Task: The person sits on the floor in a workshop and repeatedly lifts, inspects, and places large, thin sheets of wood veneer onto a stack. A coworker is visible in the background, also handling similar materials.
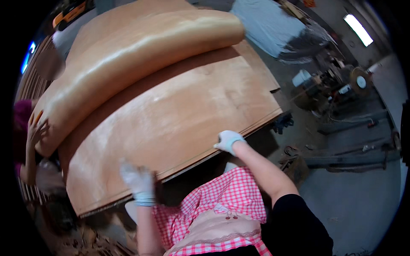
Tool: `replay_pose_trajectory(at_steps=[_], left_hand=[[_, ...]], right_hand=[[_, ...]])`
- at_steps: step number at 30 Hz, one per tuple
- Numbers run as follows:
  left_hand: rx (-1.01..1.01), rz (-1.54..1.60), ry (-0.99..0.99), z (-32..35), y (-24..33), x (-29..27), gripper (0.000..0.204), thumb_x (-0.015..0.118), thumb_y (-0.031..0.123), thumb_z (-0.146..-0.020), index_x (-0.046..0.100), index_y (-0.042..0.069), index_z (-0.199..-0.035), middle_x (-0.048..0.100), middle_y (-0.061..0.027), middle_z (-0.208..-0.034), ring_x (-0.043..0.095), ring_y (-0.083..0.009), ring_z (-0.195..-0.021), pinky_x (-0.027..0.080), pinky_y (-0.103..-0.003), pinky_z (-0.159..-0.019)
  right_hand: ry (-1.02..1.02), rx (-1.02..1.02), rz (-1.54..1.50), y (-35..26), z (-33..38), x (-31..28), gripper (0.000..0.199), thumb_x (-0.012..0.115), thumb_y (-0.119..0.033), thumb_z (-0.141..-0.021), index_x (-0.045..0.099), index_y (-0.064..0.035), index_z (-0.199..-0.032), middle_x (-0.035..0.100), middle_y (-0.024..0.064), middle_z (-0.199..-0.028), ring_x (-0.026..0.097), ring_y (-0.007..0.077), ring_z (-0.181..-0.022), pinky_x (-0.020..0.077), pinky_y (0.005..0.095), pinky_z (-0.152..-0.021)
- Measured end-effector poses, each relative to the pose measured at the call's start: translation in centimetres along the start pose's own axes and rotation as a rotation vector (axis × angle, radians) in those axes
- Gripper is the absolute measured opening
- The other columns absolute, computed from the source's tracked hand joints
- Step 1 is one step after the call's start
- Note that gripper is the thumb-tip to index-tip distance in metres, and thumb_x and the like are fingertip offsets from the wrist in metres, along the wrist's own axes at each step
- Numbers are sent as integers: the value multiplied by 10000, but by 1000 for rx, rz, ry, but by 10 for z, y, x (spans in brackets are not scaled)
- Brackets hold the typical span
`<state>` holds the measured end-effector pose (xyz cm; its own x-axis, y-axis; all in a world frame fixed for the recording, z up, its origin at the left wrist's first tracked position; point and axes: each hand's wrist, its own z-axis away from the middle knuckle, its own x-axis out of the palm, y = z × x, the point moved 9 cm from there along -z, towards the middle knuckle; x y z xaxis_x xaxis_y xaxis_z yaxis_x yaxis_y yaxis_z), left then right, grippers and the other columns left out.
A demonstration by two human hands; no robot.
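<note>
A broad, thin sheet of wood veneer (179, 115) lies on a stack of sheets in front of me, its far part rolled over into a long curl (141, 47). My right hand (228, 141), in a white glove, is closed at the sheet's near edge, fingers bent around it. Over the near edge further left is my left hand (139, 181), also gloved and blurred by motion. Its fingers look stretched out with nothing in them; whether it touches the sheet, I cannot tell. At the far left, another person's bare hand (37, 128) rests on the end of the curl.
Machinery with a round wheel (358, 80) and a white bucket (301, 77) stand at the right, beyond a metal frame (350, 160). A pale plastic cover (273, 27) drapes something at the back. Wood scraps (92, 245) litter the floor at lower left.
</note>
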<state>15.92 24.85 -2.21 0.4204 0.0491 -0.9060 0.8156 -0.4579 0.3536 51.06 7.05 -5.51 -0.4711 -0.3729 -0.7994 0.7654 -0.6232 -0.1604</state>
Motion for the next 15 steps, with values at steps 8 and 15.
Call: replay_pose_trajectory(at_steps=[8,15], left_hand=[[179,-3,-429,12,200,99,972,677,457,-780,217,-29,-1487,213,-274,-1536,181,-406,-1435,123,-485,-1179],[123,4,-401,10,184,99,1012,734,438,-733,241,-32,-1482,206,-251,-1550,159,-367,-1453,88,-464,-1192]], right_hand=[[-25,-105,-221,21,10,2,369,607,-354,-838,693,-65,-1051,668,202,-1076,641,354,-1011,491,438,-897],[130,129,-95,269,12,-72,336,575,-305,-838,692,-147,-1111,671,144,-1121,632,328,-1048,489,417,-928]])
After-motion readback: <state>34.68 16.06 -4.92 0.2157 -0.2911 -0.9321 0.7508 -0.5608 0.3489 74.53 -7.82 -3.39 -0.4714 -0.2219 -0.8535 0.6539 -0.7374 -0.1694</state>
